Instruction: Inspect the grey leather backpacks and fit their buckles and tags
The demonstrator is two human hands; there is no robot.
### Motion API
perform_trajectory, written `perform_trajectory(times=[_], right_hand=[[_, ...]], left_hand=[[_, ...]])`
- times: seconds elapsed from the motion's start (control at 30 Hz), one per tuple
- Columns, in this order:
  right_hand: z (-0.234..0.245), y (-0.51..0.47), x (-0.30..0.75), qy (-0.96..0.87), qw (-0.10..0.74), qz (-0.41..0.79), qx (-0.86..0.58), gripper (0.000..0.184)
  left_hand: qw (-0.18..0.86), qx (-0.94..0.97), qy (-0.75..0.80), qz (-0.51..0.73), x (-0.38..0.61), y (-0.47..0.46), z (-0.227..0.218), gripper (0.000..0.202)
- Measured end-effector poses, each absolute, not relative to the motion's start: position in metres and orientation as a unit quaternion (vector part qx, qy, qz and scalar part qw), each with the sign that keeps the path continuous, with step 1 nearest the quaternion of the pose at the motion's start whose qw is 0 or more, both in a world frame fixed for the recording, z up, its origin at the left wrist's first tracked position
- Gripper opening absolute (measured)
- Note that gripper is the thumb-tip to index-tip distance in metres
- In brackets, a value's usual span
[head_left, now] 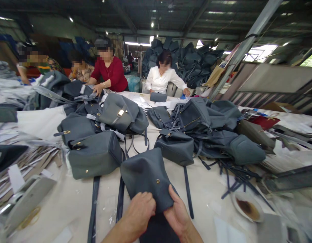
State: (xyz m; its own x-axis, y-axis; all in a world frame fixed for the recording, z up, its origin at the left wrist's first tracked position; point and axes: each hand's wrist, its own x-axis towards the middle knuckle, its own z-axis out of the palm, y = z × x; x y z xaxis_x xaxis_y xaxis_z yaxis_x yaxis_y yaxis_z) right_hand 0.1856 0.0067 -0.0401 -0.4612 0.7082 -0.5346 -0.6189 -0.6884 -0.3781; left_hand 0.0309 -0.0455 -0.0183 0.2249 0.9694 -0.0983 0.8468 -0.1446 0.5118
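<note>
A dark blue-grey leather bag [143, 168] with a small gold stud lies in front of me, its near edge toward my body. My right hand [180, 214] grips its right near corner, thumb on top and fingers underneath. At the near left edge, my left hand [142, 211] is closed with curled fingers against the leather; the fingertips are hidden. Below the hands hangs a darker panel [159, 229], possibly part of the same bag. Just beyond stand similar bags, one at left [96, 157] and one at right [174, 145], with straps trailing toward me.
More bags are heaped on the pale table [206, 209] at left and right. A white bowl of brown liquid [247, 206] stands at right, near loose straps [237, 175]. Paper strips [41, 158] lie at left. Several co-workers, one in a red top [112, 76], work across the table.
</note>
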Motion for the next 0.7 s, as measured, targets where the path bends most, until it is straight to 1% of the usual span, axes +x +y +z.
perform_trajectory(times=[0.03,0.07,0.1,0.13,0.17,0.2,0.23,0.27,0.33,0.4,0.43,0.47,0.53,0.57,0.63,0.67,0.7], right_hand=[[-0.040,0.010,0.187,-0.055,0.395,0.850,-0.344,0.030],[-0.040,0.013,0.189,-0.045,0.401,0.847,-0.346,0.029],[-0.040,0.015,0.190,-0.036,0.406,0.844,-0.347,0.028],[-0.039,0.017,0.191,-0.030,0.409,0.843,-0.349,0.029],[-0.039,0.019,0.191,-0.028,0.409,0.842,-0.351,0.030],[-0.039,0.020,0.191,-0.029,0.407,0.843,-0.351,0.031],[-0.039,0.020,0.190,-0.034,0.405,0.843,-0.352,0.031],[-0.040,0.020,0.189,-0.042,0.402,0.844,-0.353,0.032],[-0.042,0.019,0.187,-0.058,0.398,0.842,-0.359,0.032],[-0.044,0.019,0.186,-0.065,0.398,0.839,-0.365,0.032],[-0.045,0.019,0.187,-0.064,0.399,0.837,-0.369,0.032],[-0.045,0.020,0.189,-0.064,0.401,0.834,-0.373,0.032],[-0.046,0.020,0.194,-0.074,0.412,0.824,-0.381,0.034],[-0.045,0.020,0.197,-0.086,0.421,0.817,-0.385,0.036],[-0.043,0.015,0.206,-0.138,0.426,0.801,-0.397,0.042],[-0.042,0.011,0.211,-0.179,0.411,0.792,-0.416,0.043],[-0.041,0.005,0.215,-0.227,0.376,0.780,-0.446,0.043]], left_hand=[[0.250,0.736,0.626,0.068,0.016,-0.055,-0.020,0.012],[0.238,0.707,0.666,0.016,-0.001,-0.065,-0.023,0.017],[0.200,0.665,0.719,-0.022,-0.020,-0.075,-0.026,0.023],[0.148,0.616,0.772,-0.048,-0.038,-0.085,-0.030,0.028],[0.098,0.570,0.814,-0.050,-0.053,-0.094,-0.034,0.036],[0.082,0.541,0.836,-0.040,-0.064,-0.103,-0.039,0.045],[0.096,0.527,0.844,-0.016,-0.071,-0.110,-0.044,0.052],[0.143,0.529,0.836,0.022,-0.072,-0.115,-0.049,0.056],[0.278,0.540,0.786,0.115,-0.060,-0.119,-0.058,0.059],[0.376,0.526,0.738,0.194,-0.036,-0.114,-0.066,0.063],[0.401,0.509,0.729,0.218,-0.023,-0.109,-0.069,0.061],[0.418,0.491,0.727,0.235,-0.011,-0.102,-0.072,0.052],[0.445,0.459,0.726,0.253,0.007,-0.090,-0.076,0.019],[0.459,0.449,0.721,0.261,0.013,-0.084,-0.078,0.008],[0.493,0.432,0.702,0.277,0.019,-0.077,-0.079,0.018],[0.515,0.420,0.690,0.288,0.020,-0.075,-0.077,0.020],[0.537,0.404,0.677,0.299,0.020,-0.074,-0.075,0.021]])
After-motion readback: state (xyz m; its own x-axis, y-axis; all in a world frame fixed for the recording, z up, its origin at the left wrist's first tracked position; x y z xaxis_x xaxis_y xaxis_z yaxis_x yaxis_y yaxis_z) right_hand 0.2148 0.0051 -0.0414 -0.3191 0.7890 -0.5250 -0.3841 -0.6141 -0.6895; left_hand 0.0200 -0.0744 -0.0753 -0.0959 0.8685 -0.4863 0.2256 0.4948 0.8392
